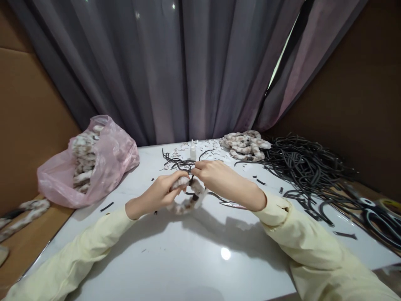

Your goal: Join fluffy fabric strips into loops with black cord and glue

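My left hand (pixel 164 190) is closed around one side of a fluffy white and brown ring (pixel 183 207), which is held just above the white table. My right hand (pixel 213 175) is at the ring's upper right, its fingers pinched on a thin black cord that meets the ring near my left fingertips. A dark band (pixel 195 197) shows on the ring's right side. Close to my right wrist, a pointed metal blade (pixel 232 205) lies on the table, its handle hidden by the wrist.
A pink plastic bag (pixel 120 150) of fluffy pieces stands at left. Beyond my hands are a small white bottle (pixel 193 151) and loose black cords (pixel 175 161). Fluffy rings (pixel 246 144), a large black cord pile (pixel 297 163) and scissors (pixel 380 221) lie at right.
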Available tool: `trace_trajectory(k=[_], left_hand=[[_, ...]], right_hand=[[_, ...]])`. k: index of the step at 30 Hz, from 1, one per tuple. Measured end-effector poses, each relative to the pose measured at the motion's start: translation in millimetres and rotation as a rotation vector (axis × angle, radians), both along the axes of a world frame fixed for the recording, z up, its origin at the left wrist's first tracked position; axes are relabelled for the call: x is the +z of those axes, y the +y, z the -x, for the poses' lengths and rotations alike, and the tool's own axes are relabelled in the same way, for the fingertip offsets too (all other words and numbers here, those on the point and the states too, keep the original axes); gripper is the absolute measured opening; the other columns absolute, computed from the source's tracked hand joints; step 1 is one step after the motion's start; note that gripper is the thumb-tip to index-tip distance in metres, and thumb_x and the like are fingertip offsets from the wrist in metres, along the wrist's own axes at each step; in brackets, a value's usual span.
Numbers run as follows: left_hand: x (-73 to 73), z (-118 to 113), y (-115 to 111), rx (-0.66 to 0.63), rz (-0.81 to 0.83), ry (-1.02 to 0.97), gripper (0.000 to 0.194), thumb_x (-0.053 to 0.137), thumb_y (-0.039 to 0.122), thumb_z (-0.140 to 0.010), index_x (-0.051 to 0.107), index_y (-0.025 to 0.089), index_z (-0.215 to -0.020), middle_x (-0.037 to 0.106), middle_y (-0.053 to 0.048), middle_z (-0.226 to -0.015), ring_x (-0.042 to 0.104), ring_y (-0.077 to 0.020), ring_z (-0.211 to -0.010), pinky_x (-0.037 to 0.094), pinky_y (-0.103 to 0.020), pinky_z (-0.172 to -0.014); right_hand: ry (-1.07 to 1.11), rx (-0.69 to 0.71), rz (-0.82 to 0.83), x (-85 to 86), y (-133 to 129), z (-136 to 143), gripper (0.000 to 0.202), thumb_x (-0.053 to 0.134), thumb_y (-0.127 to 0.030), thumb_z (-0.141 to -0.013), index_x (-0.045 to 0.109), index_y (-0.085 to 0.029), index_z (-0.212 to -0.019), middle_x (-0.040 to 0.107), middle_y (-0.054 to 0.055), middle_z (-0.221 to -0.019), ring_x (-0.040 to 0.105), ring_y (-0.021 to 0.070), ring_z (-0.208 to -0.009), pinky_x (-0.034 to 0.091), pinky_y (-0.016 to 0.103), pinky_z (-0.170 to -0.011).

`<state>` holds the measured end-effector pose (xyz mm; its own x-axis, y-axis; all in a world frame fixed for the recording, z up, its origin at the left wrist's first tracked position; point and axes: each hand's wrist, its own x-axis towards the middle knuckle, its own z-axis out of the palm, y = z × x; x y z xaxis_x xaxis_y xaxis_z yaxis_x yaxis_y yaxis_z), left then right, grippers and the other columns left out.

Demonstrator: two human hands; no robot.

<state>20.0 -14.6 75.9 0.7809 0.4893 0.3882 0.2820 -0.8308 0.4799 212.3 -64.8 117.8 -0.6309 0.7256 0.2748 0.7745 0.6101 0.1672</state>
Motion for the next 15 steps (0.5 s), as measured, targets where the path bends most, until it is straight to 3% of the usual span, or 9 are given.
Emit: trace_trajectory(k=[3, 6, 10, 15], left_hand=[[8.6, -2.5, -10.0, 0.014, 0.288, -0.011, 0.017, 0.044, 0.031, -0.090, 0.049, 0.019, -0.101, 0.060, 0.001, -0.070, 0.050, -0.0096, -0.053, 0.037, -0.018, -0.047], [11.2, -3.8, -16.0, 0.010, 0.378, -0.036, 0.018, 0.044, 0.033, -0.089, 0.049, 0.019, -0.100, 0.060, 0.002, -0.070, 0.049, -0.0092, -0.052, 0.035, -0.017, -0.046], [4.8, -3.7, -16.6, -0.032, 0.227, -0.032, 0.014, 0.046, 0.021, -0.086, 0.049, 0.019, -0.099, 0.063, 0.001, -0.072, 0.052, -0.0093, -0.055, 0.038, -0.017, -0.052], [-0.5, -2.4, -14.5, -0.028, 0.055, -0.006, 0.027, 0.045, 0.014, -0.083, 0.049, 0.018, -0.109, 0.064, 0.001, -0.072, 0.050, -0.0087, -0.051, 0.039, -0.018, -0.055]], right_hand=[[0.123, 0.049, 0.078, -6.5, 14.1, -2.3, 0.020, 0.048, 0.003, -0.076, 0.061, -0.011, -0.069, 0.055, 0.003, -0.066, 0.048, 0.0108, -0.058, 0.026, 0.024, -0.053], [0.267, 0.145, 0.217, -14.4, 26.8, -4.5, 0.025, 0.046, 0.007, -0.071, 0.065, -0.010, -0.069, 0.056, 0.002, -0.062, 0.047, 0.0087, -0.057, 0.031, 0.020, -0.055], [0.384, 0.259, 0.460, -20.2, 36.6, -7.7, 0.032, 0.043, 0.009, -0.063, 0.069, -0.010, -0.067, 0.056, -0.001, -0.054, 0.046, 0.0073, -0.052, 0.035, 0.018, -0.055], [0.498, 0.197, 0.854, -22.4, 42.0, -12.2, 0.043, 0.038, 0.007, -0.063, 0.072, -0.011, -0.081, 0.059, -0.003, -0.052, 0.051, 0.0075, -0.047, 0.041, 0.017, -0.052]])
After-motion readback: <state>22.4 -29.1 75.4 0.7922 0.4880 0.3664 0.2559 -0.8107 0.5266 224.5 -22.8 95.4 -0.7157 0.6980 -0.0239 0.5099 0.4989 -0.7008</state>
